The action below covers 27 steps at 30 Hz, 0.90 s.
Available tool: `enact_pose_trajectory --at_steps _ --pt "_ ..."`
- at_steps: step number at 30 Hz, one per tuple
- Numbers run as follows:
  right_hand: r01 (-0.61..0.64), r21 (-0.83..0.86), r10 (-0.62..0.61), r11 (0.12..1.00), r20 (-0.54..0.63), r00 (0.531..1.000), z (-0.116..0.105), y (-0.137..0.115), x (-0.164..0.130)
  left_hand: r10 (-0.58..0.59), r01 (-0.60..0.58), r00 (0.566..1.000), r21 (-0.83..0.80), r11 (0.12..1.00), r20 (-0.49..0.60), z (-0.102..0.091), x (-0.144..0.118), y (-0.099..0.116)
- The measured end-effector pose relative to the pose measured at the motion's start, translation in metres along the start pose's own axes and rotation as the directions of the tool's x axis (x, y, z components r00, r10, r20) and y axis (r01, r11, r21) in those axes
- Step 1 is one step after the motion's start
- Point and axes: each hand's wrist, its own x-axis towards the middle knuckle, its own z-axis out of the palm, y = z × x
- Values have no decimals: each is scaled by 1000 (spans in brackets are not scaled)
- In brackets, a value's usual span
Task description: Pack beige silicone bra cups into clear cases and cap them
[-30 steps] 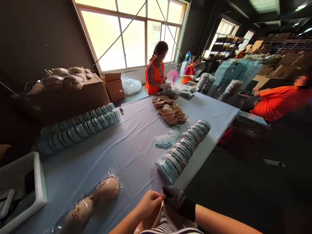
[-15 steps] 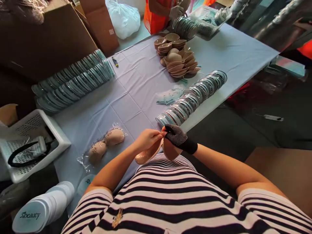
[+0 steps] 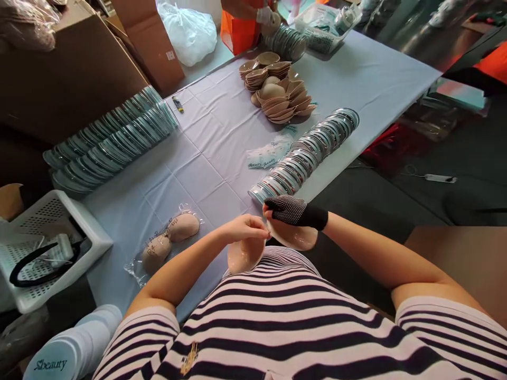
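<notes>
Two soft beige silicone cups (image 3: 246,254) hung joined at the table's near edge; my bare left hand (image 3: 246,228) and gloved right hand (image 3: 291,209) pinched shut on them. They looked light, floppy, best gripped at the rims.

- Table (image 3: 222,137) covered in a pale lilac-grey cloth, creased in squares, is carrying everything.
- Two long rows of clear round lids (image 3: 111,140) are lying along its left edge.
- Another row of round cases (image 3: 304,155) is running along its right edge.
- Printed sachets (image 3: 265,157) are lying just beside that row.
- Stacked beige cups (image 3: 277,87) are sitting at the far end.
- A bagged beige pair (image 3: 168,237) is lying near the front.
</notes>
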Motion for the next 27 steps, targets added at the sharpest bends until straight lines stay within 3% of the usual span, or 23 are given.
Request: enact_pose_trajectory --at_steps 2,4,7,9,13,17,19,23,25,27 --pt "-16 116 -6 993 188 982 3 2 -2 -15 15 1000 10 1000 -23 1 2 -2" --pt "-70 268 -8 961 280 960 10 4 -5 -11 13 999 39 999 -50 0 0 -4" --pt "-110 462 -32 880 288 957 20 5 -9 5 -4 999 20 1000 -48 -1 -5 -7" --pt "-89 503 -78 860 301 950 23 5 -9 38 -39 999 -30 999 -26 1 -7 -10" --pt "-13 449 -167 893 357 919 22 4 -10 165 -160 986 -121 980 33 13 -8 -17" --pt "-29 219 -57 975 377 924 25 0 -14 138 -130 989 126 983 -50 25 -11 -18" --pt "6 171 -67 985 352 933 28 0 -15 133 -119 989 191 974 -66 25 -13 -15" --pt "132 286 -216 949 288 933 33 5 -11 196 -190 976 -72 979 92 18 -6 -15" --pt "129 300 -214 945 271 939 28 11 -7 215 -193 974 -238 952 68 15 1 -24" --pt "97 206 -151 974 268 952 16 16 -4 136 -126 991 -351 928 3 14 4 -38"
